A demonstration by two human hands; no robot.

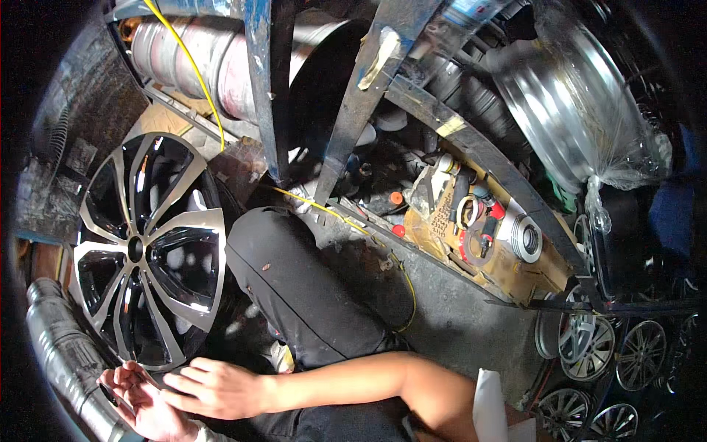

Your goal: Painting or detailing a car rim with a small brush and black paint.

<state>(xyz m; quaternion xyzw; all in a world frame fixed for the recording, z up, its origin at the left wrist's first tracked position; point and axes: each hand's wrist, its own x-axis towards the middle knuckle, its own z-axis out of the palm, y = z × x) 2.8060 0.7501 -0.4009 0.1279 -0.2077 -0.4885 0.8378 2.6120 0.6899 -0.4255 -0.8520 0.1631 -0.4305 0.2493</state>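
Note:
My left hand [151, 407] is at the lower left, palm turned up and fingers curled. Something small and dark shows at its outer edge, too indistinct to name. Close beside it, my right hand [221, 389] reaches in from the right with its fingers bent but apart, their tips by the left palm; I see nothing held in it. Just beyond both hands, a black and silver alloy wheel [135, 249] stands face toward me, its spokes and centre hole showing. My bent knee [276, 258] in dark trousers is right of the wheel.
A cardboard box [508, 276] holding a red and black tool [490, 228] and rings lies right of my knee. Blue metal posts [265, 88] rise beyond. A plastic-wrapped wheel rim [552, 110] sits at the upper right, several wheels [641, 355] at the lower right. A yellow cord [193, 62] hangs down.

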